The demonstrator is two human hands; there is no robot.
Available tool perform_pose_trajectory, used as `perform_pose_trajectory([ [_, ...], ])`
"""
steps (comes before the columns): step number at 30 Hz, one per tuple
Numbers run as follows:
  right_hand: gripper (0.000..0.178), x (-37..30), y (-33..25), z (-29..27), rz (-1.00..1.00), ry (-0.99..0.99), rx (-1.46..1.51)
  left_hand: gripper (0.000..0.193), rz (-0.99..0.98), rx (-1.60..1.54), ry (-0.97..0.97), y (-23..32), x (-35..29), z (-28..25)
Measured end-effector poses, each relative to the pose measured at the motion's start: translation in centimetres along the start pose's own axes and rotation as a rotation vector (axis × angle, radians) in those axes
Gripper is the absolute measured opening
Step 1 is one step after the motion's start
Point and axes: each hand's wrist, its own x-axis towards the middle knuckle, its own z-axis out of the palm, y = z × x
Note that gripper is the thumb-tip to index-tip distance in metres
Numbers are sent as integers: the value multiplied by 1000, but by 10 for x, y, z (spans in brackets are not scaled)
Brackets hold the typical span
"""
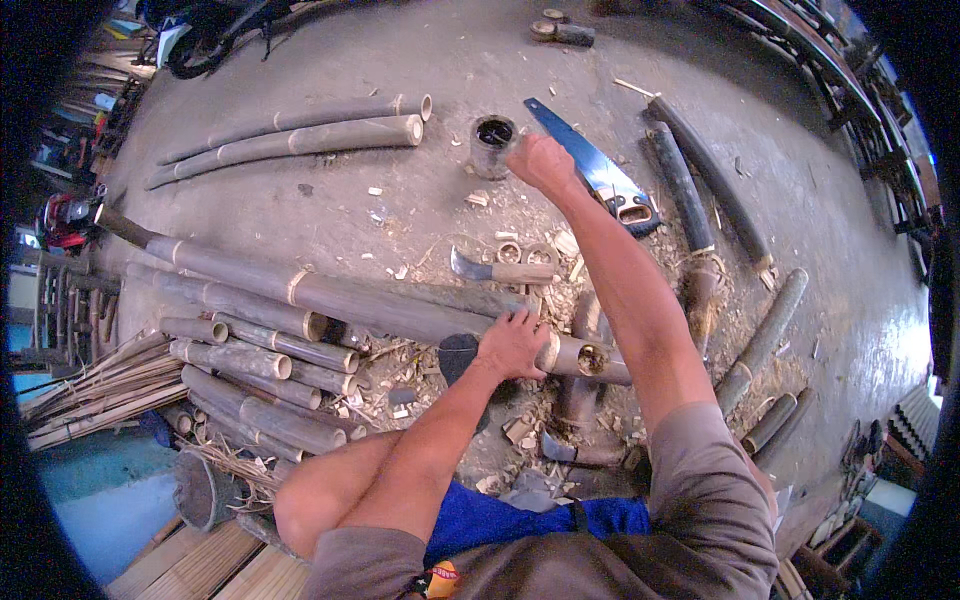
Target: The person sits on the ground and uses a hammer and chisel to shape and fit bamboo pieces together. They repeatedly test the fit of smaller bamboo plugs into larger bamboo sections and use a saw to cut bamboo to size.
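Note:
A long grey-brown bamboo pole runs from the far left to in front of my body. Near its right end a hole is cut in its side. My left hand grips the pole just left of that hole, fingers curled over the top. Stretched forward, my right hand is closed at the rim of a small round pot with a dark inside; whatever its fingers hold is hidden. A handsaw lies just right of that hand. Between my hands rests a curved-blade knife with a wooden handle.
Cut bamboo pieces are stacked at the left, and two long poles lie farther off. More dark bamboo lengths lie at the right. Wood chips cover the floor around the pole. A second blade lies near my knees.

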Motion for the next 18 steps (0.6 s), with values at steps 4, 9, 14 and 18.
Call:
perform_pose_trajectory([
  [4,51,-39,25,-23,158,-93,408,95,9,68,-22,-2,6,14],
  [9,51,-251,81,-73,280,176,625,95,-29,75,7,0,11,15],
  [14,56,-448,90,-72,437,127,508,89,143,90,220,4,7,21],
  [18,57,-490,80,-36,496,110,378,84,202,27,204,29,29,32],
])
